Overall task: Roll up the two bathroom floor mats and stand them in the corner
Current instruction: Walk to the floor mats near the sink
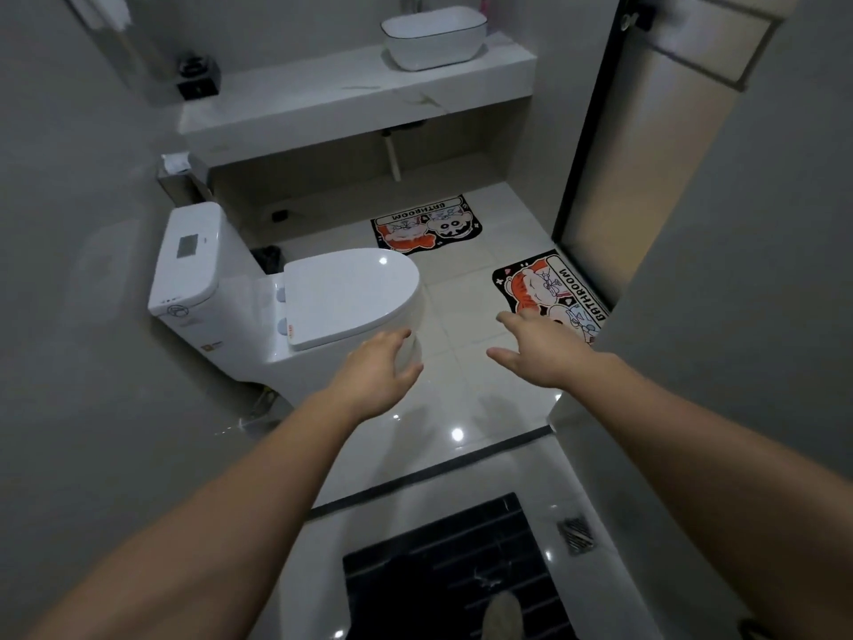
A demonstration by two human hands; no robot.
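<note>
Two black cartoon mats printed with "BATHROOM" lie flat on the white tile floor. The far mat (425,225) is below the vanity shelf. The near mat (549,291) lies by the door frame at the right, partly hidden by the wall edge and my right hand. My left hand (378,371) reaches forward in front of the toilet bowl, fingers apart, holding nothing. My right hand (540,348) stretches toward the near mat's lower end with fingers spread and empty; whether it touches the mat I cannot tell.
A white toilet (295,297) with closed lid stands at the left. A marble shelf (351,99) carries a basin (434,36). A grey wall (738,316) juts in at the right. A dark slatted floor panel (457,565) and a drain (576,533) lie near my foot.
</note>
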